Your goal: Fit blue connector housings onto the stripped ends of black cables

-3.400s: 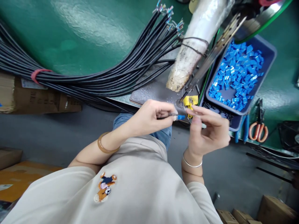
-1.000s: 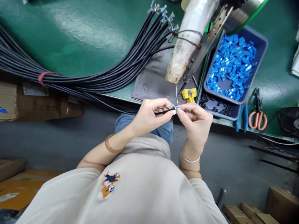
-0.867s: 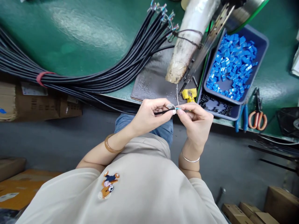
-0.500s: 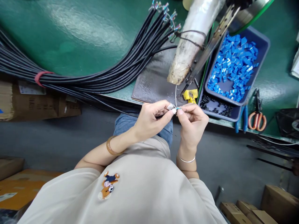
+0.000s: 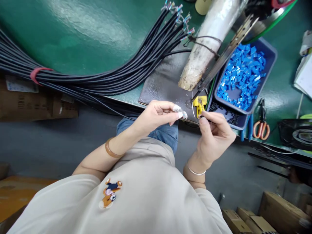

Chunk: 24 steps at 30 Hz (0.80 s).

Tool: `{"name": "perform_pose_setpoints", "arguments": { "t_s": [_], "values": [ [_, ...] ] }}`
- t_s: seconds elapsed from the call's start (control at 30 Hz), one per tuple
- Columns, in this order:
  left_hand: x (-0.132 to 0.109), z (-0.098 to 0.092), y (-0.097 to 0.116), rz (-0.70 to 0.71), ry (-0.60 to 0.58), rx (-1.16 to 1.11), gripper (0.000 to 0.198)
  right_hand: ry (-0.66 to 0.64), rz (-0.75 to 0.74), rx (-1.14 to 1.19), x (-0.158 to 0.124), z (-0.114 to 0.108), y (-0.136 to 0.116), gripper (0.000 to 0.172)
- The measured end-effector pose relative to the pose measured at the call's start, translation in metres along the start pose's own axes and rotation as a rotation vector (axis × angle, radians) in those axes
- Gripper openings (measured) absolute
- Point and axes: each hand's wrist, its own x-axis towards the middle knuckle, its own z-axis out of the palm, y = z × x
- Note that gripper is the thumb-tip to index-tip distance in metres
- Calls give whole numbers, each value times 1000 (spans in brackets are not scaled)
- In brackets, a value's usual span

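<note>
The green bench [image 5: 80,48] carries most of my work. Across it runs the bundle of black cables [image 5: 102,83], its far ends already bared and fanned into coloured wires; I see no blue piece fitted on them, so I judge that batch prepared but unfinished. The grey board [image 5: 163,86] lies under the dirty-tipped white tube [image 5: 207,48], and the tray [image 5: 269,60] beside it holds plenty of loose blue pieces [image 5: 241,76].

My left hand [image 5: 156,113] is closed in a pinch, thumb against forefinger, on a small wire end [image 5: 183,114] just past the board's edge. I take this one to be partway through; whether its joints are made is too small to tell. My right hand [image 5: 216,135] has its fingertips together at the lower end of the yellow clip [image 5: 200,103]; whether they grip anything, I cannot tell. Near them hangs a thin pale wire [image 5: 193,107].
</note>
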Motion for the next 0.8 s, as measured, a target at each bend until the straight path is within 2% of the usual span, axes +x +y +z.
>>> {"name": "perform_pose_setpoints", "arguments": {
  "t_s": [0.1,0.2,0.43,0.8],
  "values": [
    [1,5,0,16,20,8,13,-64,100,53,0,1,-1,7],
    [1,9,0,41,15,23,11,-105,125,59,-2,6,0,3],
    [1,10,-2,75,1,72,11,-108,118,107,-2,9,3,4],
    [2,13,-4,219,36,191,9,-124,177,74,-2,9,4,7]
  ]
}}
